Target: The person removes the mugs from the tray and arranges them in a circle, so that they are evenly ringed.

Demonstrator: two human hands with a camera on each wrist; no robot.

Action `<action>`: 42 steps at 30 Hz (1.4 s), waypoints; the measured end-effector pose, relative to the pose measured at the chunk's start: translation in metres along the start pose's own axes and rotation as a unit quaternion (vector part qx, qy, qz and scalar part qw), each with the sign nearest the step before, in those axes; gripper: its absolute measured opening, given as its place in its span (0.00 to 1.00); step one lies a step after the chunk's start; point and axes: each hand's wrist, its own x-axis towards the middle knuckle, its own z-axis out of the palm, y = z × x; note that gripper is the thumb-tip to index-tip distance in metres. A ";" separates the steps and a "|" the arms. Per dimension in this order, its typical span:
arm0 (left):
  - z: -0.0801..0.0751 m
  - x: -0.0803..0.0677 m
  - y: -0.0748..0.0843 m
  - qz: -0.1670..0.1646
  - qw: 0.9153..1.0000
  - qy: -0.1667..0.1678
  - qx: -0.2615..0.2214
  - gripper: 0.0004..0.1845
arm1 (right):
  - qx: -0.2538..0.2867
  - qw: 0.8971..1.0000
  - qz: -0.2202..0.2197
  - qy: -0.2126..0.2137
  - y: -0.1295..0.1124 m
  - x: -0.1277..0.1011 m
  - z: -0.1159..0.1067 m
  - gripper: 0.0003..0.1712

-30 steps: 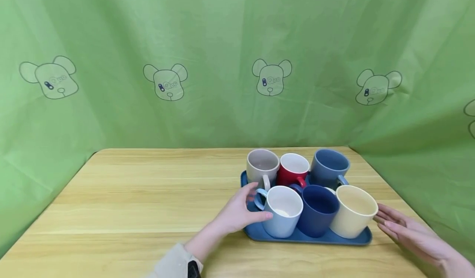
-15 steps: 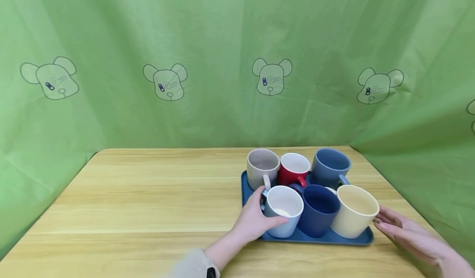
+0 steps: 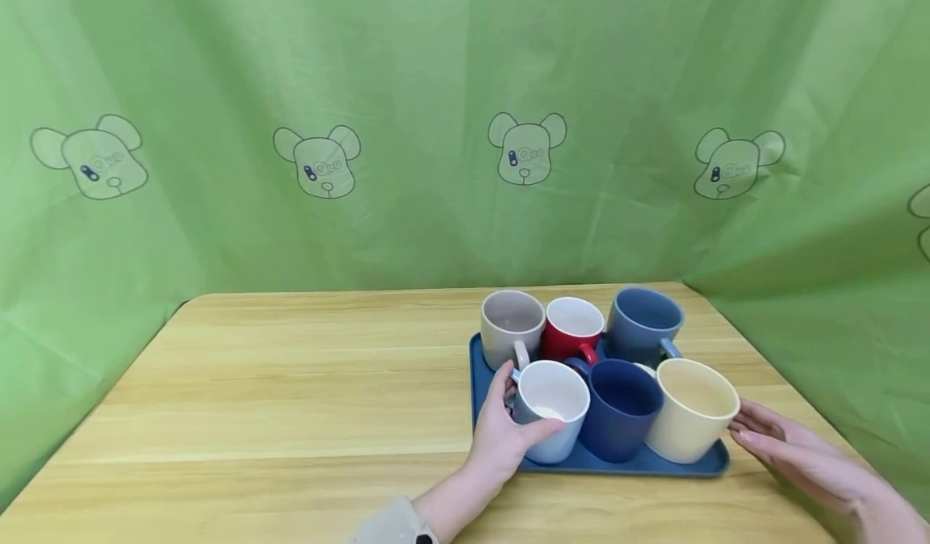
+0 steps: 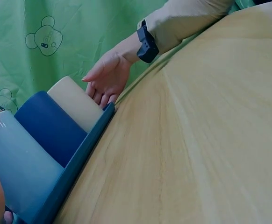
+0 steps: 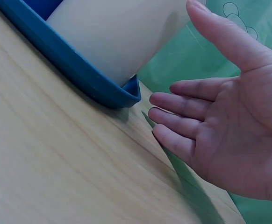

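Observation:
Six-sided by neither wall, a blue tray (image 3: 647, 465) carries several mugs in two rows on the table's right side. My left hand (image 3: 497, 443) holds the light blue mug (image 3: 555, 449) at the front left, thumb across its front and fingers at its handle side, partly hidden. Beside it stand a navy mug (image 3: 621, 431) and a cream mug (image 3: 683, 431), both upright. My right hand (image 3: 806, 455) is at the tray's right end with its fingers straight. In the right wrist view its fingertips (image 5: 160, 99) lie apart from the tray's corner, near the cream mug.
Behind the front row stand a grey mug (image 3: 501, 342), a red mug (image 3: 563, 344) and a slate-blue mug (image 3: 635, 338). Bare wooden table (image 3: 254, 399) stretches to the left. A green curtain (image 3: 407, 229) rises along the back and sides.
My left hand has moved right onto the light blue mug and now reaches round it. The right hand has stayed by the cream mug, and the mugs stand as before.

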 end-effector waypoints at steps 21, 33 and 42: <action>-0.003 0.000 0.004 0.021 0.998 -0.048 0.030 0.45 | -0.032 0.999 -0.029 0.016 0.005 0.003 0.001 0.35; 0.021 -0.004 -0.006 0.036 0.985 0.035 0.164 0.51 | -0.044 0.999 -0.015 0.020 0.004 0.001 0.004 0.36; 0.028 -0.003 -0.007 0.060 0.970 0.084 0.219 0.49 | -0.035 0.999 -0.030 -0.003 0.000 0.001 0.009 0.35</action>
